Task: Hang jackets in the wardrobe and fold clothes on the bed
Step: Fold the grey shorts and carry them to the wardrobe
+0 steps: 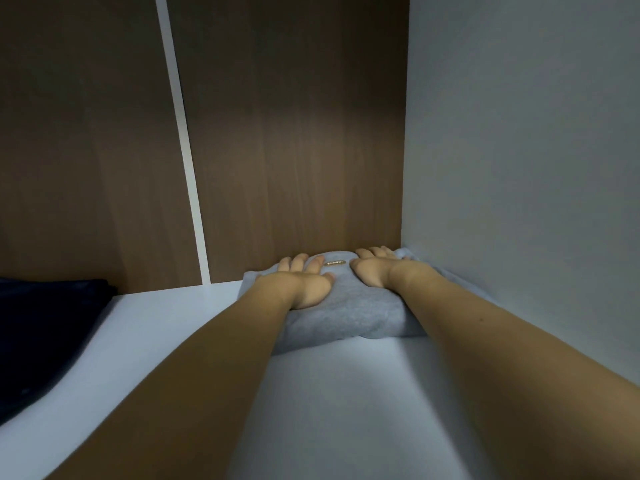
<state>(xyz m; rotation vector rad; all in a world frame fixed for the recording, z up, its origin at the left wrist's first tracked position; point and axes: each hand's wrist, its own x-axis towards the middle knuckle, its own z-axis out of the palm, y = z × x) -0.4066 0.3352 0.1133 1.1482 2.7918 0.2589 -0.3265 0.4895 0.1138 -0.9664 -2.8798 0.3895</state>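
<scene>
A folded light grey garment with a small brown label lies at the back right corner of a white wardrobe shelf. Both my arms reach into the shelf. My left hand rests flat on the left half of the garment, fingers spread and straight. My right hand presses flat on its right half, fingertips near the brown back panel. Neither hand curls round the fabric.
The dark brown back panel with a white vertical strip stands just behind the garment. A grey-white side wall closes the right. A dark navy folded cloth lies on the shelf's left side.
</scene>
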